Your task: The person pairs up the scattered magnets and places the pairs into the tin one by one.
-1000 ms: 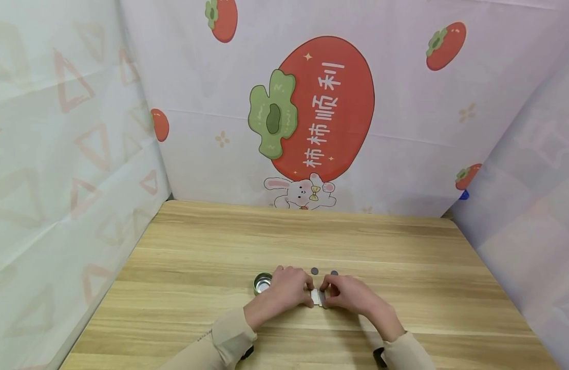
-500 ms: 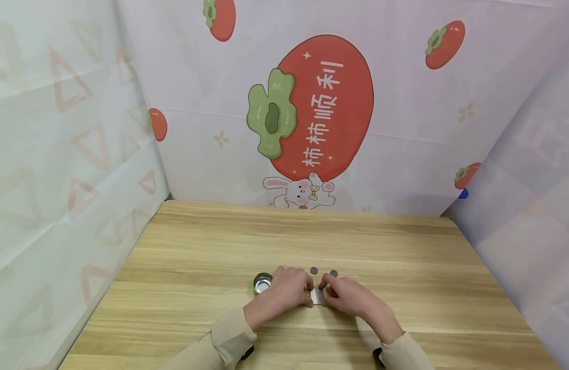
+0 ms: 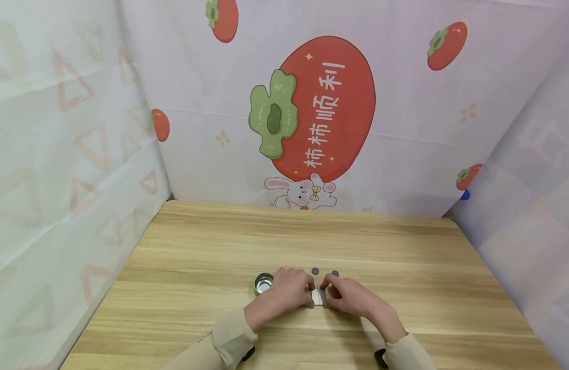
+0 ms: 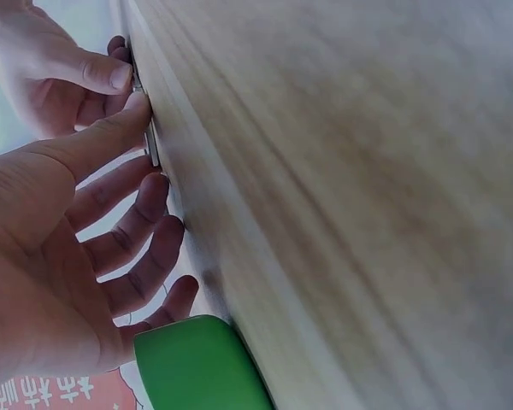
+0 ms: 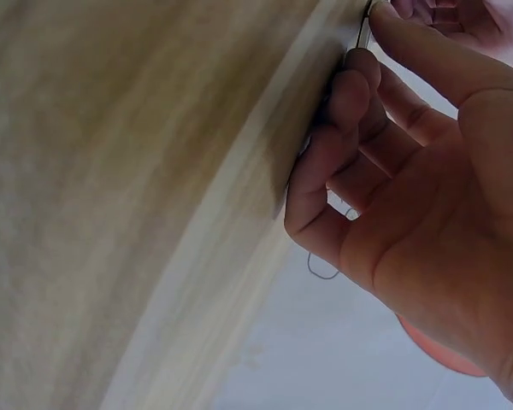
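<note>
Two thin flat rectangular pieces lie side by side on the table, their near edges close together. In the head view the left piece (image 3: 315, 297) looks pale and the right piece (image 3: 323, 296) greyer. My left hand (image 3: 288, 289) pinches the pale one at its far and near ends between fingers and thumb. The greyer one is pinched the same way by my right hand (image 3: 351, 296), which partly covers it. In the left wrist view a thin plate edge (image 4: 152, 147) shows by the left thumb; the right wrist view shows another thin edge (image 5: 363, 32) at the right thumb.
A small round green tin (image 3: 263, 282) with a silvery inside stands open just left of my left hand. Beyond the hands lie two dark grey discs (image 3: 315, 271). A printed cloth (image 3: 404, 169) hangs behind the wooden table (image 3: 210, 246).
The two flat pieces have shifted slightly and now sit more evenly alongside each other. Both hands keep nearly the same place and hold. The tin and discs stay put.
</note>
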A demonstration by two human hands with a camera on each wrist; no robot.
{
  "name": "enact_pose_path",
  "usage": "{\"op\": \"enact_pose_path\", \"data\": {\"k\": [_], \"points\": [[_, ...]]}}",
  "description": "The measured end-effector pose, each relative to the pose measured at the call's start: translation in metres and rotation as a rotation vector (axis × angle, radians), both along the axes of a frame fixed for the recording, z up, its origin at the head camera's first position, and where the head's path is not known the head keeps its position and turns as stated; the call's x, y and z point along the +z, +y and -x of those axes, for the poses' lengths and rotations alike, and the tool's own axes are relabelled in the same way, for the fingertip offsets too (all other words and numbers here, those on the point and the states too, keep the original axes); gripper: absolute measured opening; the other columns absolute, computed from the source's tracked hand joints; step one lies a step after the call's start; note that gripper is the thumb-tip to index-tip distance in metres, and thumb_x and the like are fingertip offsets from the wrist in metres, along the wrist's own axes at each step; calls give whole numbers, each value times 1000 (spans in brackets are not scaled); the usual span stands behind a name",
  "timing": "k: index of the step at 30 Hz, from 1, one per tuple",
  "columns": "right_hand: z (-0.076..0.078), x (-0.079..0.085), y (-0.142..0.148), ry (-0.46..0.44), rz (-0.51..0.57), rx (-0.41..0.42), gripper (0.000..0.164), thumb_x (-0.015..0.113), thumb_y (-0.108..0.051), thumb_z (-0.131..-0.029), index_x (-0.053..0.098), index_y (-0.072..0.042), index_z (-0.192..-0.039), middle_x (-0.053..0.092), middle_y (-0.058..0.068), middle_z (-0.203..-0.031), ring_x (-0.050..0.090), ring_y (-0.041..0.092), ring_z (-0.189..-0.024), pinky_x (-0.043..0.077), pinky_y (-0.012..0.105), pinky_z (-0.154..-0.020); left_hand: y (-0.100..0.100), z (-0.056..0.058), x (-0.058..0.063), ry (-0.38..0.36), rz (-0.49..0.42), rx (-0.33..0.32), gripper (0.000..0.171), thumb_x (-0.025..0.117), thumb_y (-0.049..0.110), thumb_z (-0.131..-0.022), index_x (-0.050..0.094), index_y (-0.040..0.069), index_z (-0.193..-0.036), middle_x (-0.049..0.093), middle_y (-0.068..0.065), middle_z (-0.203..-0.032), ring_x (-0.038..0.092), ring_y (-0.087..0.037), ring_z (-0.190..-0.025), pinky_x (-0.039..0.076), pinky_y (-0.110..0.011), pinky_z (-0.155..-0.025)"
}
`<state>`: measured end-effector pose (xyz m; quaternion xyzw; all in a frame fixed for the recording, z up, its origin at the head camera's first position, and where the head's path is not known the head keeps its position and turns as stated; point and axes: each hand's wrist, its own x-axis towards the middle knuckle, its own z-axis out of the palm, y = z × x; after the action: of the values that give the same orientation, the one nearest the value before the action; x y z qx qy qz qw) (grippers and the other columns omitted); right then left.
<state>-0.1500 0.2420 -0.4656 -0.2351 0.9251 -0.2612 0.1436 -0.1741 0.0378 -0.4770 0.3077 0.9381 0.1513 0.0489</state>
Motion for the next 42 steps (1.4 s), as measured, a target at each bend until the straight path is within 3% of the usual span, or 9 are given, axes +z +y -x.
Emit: {"op": "enact_pose_path", "data": {"k": [8,15,21,30,36,42], "points": [[0,-3,1,-65,-2,-35,43,81,-29,-81,57,-16,-114,52,-7,-71,44,3,-61,37,22,-58,-9,3,7,0,17,1,40,82,46,-75,74,27,-110,64,10,-88,51,-7,-72,41,-28,-68],[-1,-1,-1,-84,-12,-36,49,81,-30,-82,56,-15,-122,53,-6,-72,46,4,-62,38,23,-58,-32,12,26,18,-66,54,36,78,45,-81,74,25,-111,60,10,-84,52,-7,-72,40,-25,-63],[-2,-1,-3,-84,-14,-38,53,81,-31,-82,56,-15,-126,54,-6,-74,46,5,-63,38,24,-59,-59,18,32,19,-141,109,35,77,44,-83,74,22,-111,62,7,-88,56,-10,-76,42,-26,-62],[-2,-1,-2,-67,-19,-30,49,80,-30,-82,57,-15,-122,53,-7,-74,45,3,-63,37,22,-59,-92,22,26,-18,-301,77,34,77,34,-86,72,18,-115,61,-1,-107,59,-20,-93,47,-34,-77],[-1,1,-4,-60,-21,-25,45,81,-28,-82,58,-15,-119,53,-6,-74,45,3,-63,37,22,-59,-114,24,22,-32,-301,89,41,77,40,-84,70,19,-119,62,1,-111,61,-20,-99,49,-38,-82],[-2,2,-5,-65,-17,-36,45,81,-28,-82,59,-14,-119,54,-6,-75,46,4,-64,38,23,-60,-130,24,21,-14,-240,141,51,80,47,-78,70,19,-119,64,4,-108,62,-17,-96,48,-38,-80]]}}
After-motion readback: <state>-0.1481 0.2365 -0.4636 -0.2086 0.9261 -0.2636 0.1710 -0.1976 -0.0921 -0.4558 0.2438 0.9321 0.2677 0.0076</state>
